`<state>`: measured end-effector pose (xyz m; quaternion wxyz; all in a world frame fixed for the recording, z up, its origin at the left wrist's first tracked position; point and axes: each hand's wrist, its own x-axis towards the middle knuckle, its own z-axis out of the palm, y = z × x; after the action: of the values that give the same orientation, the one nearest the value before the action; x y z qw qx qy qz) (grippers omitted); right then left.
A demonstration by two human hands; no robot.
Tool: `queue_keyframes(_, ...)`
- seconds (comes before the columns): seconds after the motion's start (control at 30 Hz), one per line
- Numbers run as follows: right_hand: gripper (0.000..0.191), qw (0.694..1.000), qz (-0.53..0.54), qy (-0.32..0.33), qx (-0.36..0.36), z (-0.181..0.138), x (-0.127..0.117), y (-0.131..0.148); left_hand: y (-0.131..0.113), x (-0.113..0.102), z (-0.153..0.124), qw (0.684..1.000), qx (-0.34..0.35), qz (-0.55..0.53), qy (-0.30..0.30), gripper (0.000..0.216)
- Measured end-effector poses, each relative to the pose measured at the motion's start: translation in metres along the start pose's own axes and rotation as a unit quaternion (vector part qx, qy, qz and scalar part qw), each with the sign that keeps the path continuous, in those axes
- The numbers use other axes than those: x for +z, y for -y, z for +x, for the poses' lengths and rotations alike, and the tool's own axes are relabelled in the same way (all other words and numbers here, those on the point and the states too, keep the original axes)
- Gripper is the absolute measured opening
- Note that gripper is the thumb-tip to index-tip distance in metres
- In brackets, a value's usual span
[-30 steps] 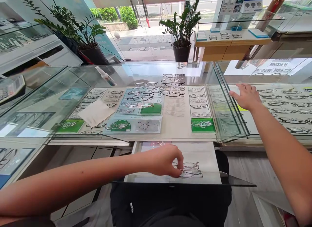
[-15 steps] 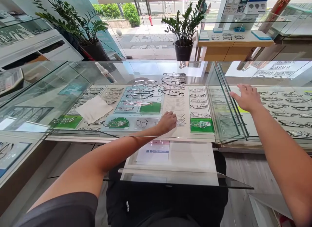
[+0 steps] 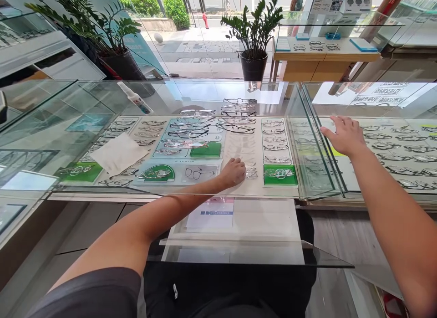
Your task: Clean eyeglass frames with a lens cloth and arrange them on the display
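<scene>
My left hand [image 3: 233, 171] reaches inside the glass display case [image 3: 293, 101], under its top pane. Its fingers are closed on a pair of clear-rimmed glasses [image 3: 251, 171] that sits on the white shelf beside a green display card [image 3: 280, 175]. My right hand [image 3: 344, 135] lies flat and open on the glass top of the neighbouring case, fingers spread. Rows of glasses [image 3: 235, 120] lie further back in the case.
A pulled-out white tray [image 3: 273, 222] with a paper [image 3: 211, 213] sits below the case, in front of me. A white cloth [image 3: 118, 153] and a spray bottle [image 3: 134, 98] rest on the glass top at left. Potted plants [image 3: 254, 35] stand behind.
My left hand lifted the glasses from the pulled-out tray and carried them up into the case, setting them down near the green card. My right hand stayed on the glass.
</scene>
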<state>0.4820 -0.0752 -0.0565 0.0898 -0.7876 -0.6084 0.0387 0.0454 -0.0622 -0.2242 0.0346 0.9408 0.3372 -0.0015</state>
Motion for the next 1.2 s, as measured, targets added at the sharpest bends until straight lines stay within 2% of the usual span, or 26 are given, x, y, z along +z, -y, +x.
queue_keyframes(0.47, 0.089, 1.000, -0.006, 0.009, 0.009, -0.004, -0.004, 0.004, 0.001, -0.003, -0.006, 0.999, 0.012, -0.031, 0.012, 0.012)
queue_keyframes(0.6, 0.089, 1.000, -0.007, 0.009, 0.010, -0.003, -0.004, 0.004, 0.003, -0.009, -0.005, 0.999, 0.020, -0.038, 0.019, 0.012)
queue_keyframes(0.77, 0.089, 1.000, -0.006, 0.009, 0.011, -0.004, -0.004, 0.004, 0.004, -0.022, -0.003, 0.998, 0.033, -0.045, 0.019, 0.025)
queue_keyframes(0.87, 0.089, 1.000, -0.007, 0.008, 0.011, -0.004, -0.004, 0.004, 0.005, -0.025, -0.001, 0.998, 0.034, -0.048, 0.024, 0.023)
queue_keyframes(1.03, 0.090, 1.000, -0.009, 0.010, 0.010, -0.004, -0.004, 0.004, 0.008, -0.022, 0.004, 0.999, 0.015, -0.043, 0.028, 0.025)
queue_keyframes(1.2, 0.089, 1.000, -0.010, 0.013, 0.009, -0.002, -0.002, 0.002, 0.012, -0.020, 0.005, 0.998, 0.013, -0.052, 0.026, 0.018)
